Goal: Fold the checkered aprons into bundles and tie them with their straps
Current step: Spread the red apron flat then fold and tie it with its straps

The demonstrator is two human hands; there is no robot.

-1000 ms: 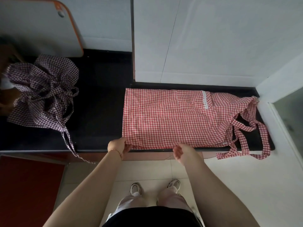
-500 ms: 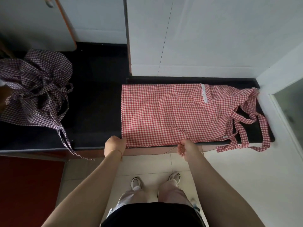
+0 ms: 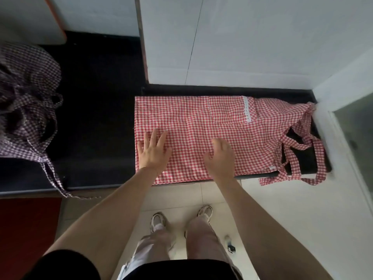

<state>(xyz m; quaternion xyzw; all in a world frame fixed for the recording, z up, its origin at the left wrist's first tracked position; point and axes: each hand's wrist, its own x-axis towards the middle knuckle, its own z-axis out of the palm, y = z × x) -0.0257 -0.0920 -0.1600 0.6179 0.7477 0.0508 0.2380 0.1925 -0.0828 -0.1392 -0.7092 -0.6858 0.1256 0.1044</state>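
Note:
A red-and-white checkered apron lies folded into a long flat rectangle on the black counter. Its straps trail at the right end and hang over the front edge. My left hand rests flat on the apron's near left part with fingers spread. My right hand lies on the cloth near the middle, fingers relaxed, holding nothing. A crumpled purple checkered apron sits at the far left, one strap dangling off the counter.
White wall panels rise right behind the red apron. A white ledge borders the counter's right end. A white board with an orange rim stands at the back left. Below are tiled floor, my shoes and a red mat.
Both hands let go of the apron's near edge and moved forward onto the cloth, now lying flat on top. The near edge lies folded over on the counter.

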